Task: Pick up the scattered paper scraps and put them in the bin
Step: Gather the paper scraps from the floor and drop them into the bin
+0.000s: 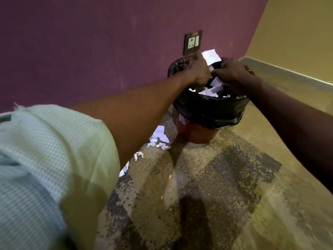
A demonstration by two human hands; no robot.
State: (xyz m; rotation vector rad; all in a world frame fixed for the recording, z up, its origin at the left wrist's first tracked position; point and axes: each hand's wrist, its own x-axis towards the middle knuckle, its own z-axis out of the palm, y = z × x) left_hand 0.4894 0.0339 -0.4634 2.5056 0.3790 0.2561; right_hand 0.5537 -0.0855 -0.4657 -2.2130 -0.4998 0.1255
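Seemingly mid-drop, both hands meet over the bin [196, 130], a reddish pail lined with a black bag [210, 109]. From the head camera, the left hand [198, 71] has its fingers curled on a white sheet [211, 55] that sticks up above the rim, and the right hand [232, 73] pinches at scraps beside it, probably to push them down so they stay in. White paper already fills the bag's mouth [210, 92]. More scraps [158, 138] lie on the speckled floor [207, 177] just left of the bin, partly hidden behind the left forearm. A wall socket [192, 42] sits on the purple wall behind.
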